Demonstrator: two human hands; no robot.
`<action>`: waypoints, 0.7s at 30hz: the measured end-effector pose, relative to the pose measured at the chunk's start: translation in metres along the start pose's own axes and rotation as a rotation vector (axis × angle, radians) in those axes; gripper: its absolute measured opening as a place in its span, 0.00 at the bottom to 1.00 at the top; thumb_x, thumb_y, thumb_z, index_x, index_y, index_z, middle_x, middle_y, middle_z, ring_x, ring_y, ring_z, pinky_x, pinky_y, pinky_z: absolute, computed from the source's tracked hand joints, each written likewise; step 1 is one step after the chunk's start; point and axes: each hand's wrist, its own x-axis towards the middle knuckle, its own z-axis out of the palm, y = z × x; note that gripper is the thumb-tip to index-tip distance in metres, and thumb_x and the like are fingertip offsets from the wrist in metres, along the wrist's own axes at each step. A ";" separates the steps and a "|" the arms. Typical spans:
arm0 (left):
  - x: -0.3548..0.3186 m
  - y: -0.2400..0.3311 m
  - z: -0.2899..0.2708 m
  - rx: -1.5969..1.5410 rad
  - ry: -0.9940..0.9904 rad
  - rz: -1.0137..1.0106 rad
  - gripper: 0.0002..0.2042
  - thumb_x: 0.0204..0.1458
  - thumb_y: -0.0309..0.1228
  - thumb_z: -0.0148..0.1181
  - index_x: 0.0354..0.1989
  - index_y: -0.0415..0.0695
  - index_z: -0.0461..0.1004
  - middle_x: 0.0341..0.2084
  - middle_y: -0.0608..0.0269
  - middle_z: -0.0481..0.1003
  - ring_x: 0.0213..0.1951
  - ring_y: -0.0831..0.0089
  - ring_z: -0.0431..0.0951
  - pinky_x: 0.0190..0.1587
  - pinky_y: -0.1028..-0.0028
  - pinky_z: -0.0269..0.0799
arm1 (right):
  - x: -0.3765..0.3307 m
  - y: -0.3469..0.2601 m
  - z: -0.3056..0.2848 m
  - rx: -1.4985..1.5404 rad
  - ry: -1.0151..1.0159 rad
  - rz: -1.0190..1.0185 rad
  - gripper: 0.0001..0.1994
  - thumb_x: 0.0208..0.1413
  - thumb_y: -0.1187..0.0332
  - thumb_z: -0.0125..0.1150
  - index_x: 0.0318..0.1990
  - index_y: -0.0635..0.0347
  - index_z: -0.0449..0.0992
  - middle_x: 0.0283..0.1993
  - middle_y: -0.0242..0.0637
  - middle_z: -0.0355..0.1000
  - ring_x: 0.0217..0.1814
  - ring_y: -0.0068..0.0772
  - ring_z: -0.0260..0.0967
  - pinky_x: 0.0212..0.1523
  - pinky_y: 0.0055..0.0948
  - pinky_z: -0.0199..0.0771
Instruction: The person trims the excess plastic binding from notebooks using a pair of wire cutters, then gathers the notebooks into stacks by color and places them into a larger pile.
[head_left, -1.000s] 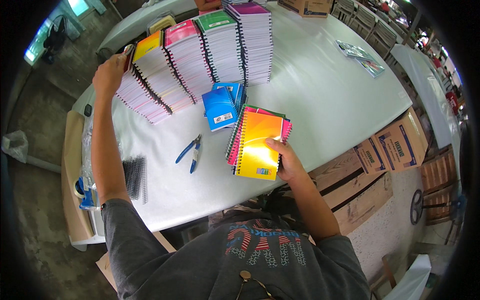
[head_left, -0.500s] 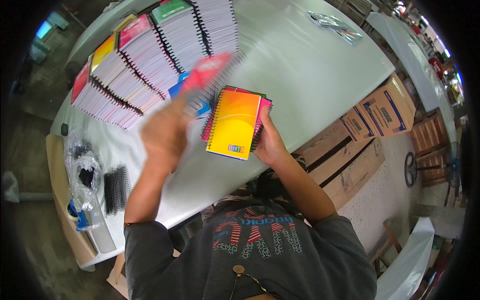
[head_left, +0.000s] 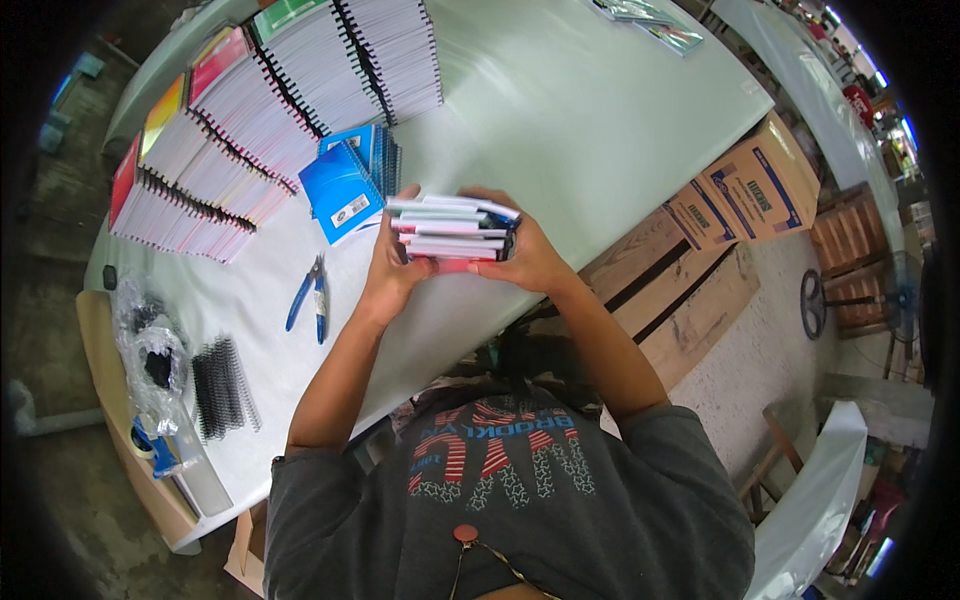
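Note:
A small stack of spiral notebooks (head_left: 452, 228) stands on edge between my two hands, page edges up and a red cover on the side near me. My left hand (head_left: 396, 262) is closed round its left end, thumb on the near face. On the other end, my right hand (head_left: 523, 256) grips the same way. Just beyond my left hand, blue spiral notebooks (head_left: 345, 190) lie in a small overlapping pile on the table. Blue-handled pliers (head_left: 301, 299) and a blue pen-like tool (head_left: 320, 308) lie left of my left forearm.
Tall rows of spiral notebooks (head_left: 290, 80) fill the table's far left. Black spiral coils (head_left: 222, 388) and clear plastic wrap (head_left: 150, 335) lie at the left edge, near a tape dispenser (head_left: 155, 445). Packaged items (head_left: 655, 22) lie at the back. A cardboard box (head_left: 755, 190) sits on wooden planks to the right.
My left hand has brought the red notebook back to the stack and now holds it with my right. The stack has turned from yellow cover up to standing on edge.

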 end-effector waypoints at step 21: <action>0.019 -0.052 0.011 0.302 -0.028 0.082 0.37 0.37 0.26 0.71 0.52 0.39 0.51 0.45 0.57 0.67 0.48 0.71 0.69 0.52 0.70 0.67 | -0.009 0.029 0.003 0.132 0.221 0.151 0.43 0.24 0.67 0.80 0.53 0.63 0.62 0.47 0.37 0.69 0.50 0.25 0.65 0.52 0.28 0.65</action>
